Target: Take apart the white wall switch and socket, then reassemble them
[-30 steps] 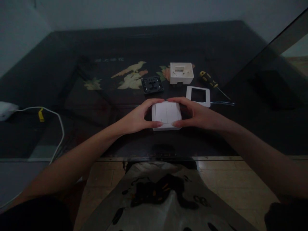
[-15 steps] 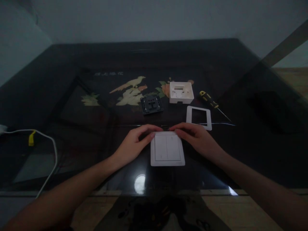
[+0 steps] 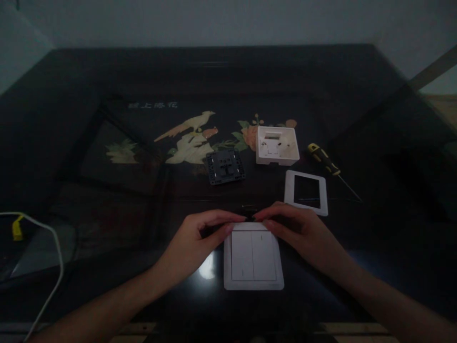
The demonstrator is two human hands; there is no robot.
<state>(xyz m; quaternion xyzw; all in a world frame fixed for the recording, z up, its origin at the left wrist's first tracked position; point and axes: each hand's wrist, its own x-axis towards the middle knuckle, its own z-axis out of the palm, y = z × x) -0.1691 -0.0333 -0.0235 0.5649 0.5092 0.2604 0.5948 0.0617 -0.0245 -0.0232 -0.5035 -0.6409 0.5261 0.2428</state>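
Note:
A white two-rocker wall switch (image 3: 253, 258) lies flat on the dark glass table near its front edge. My left hand (image 3: 194, 240) grips the switch's far left corner with curled fingers. My right hand (image 3: 298, 231) holds the far right corner the same way. The fingertips of both hands almost meet above the switch's far edge.
Beyond the hands lie a black switch module (image 3: 224, 170), a white back box (image 3: 276, 145), a white frame (image 3: 306, 191) and a yellow-black screwdriver (image 3: 330, 167). A white cable (image 3: 53, 267) with a yellow tag curves at the left. The table (image 3: 107, 214) has a bird inlay.
The switch was held lifted between both hands; now it lies flat on the table. My fingers have shifted to its far edge. The camera has tilted down and closer.

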